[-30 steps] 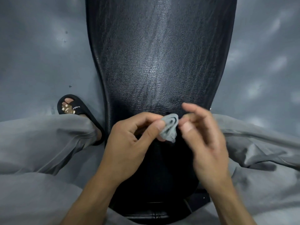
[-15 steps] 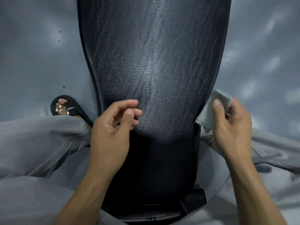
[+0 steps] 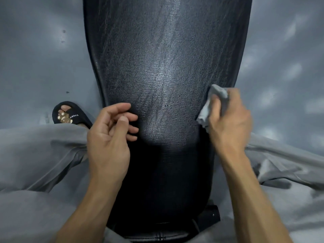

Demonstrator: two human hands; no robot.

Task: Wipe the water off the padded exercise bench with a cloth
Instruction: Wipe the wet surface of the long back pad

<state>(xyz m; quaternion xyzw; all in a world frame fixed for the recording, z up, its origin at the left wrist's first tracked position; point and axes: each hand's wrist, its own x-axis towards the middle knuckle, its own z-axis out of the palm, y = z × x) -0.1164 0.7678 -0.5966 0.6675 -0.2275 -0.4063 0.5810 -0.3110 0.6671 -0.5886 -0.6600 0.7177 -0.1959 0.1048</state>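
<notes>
Black padded table point(image 3: 163, 71), glossy. Right hand point(image 3: 229, 123): grip holding grey cloth point(image 3: 213, 104) at right edge. Left hand point(image 3: 110, 135): grip loose, empty.

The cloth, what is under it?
The grey cloth, held by the right hand, lies against the right edge of the black bench. Under it is bench padding. Whether that spot is wet cannot be seen; cloth and fingers cover it.

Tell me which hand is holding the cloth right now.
The right hand grips the grey cloth at the bench's right edge; the left hand holds nothing.
</notes>
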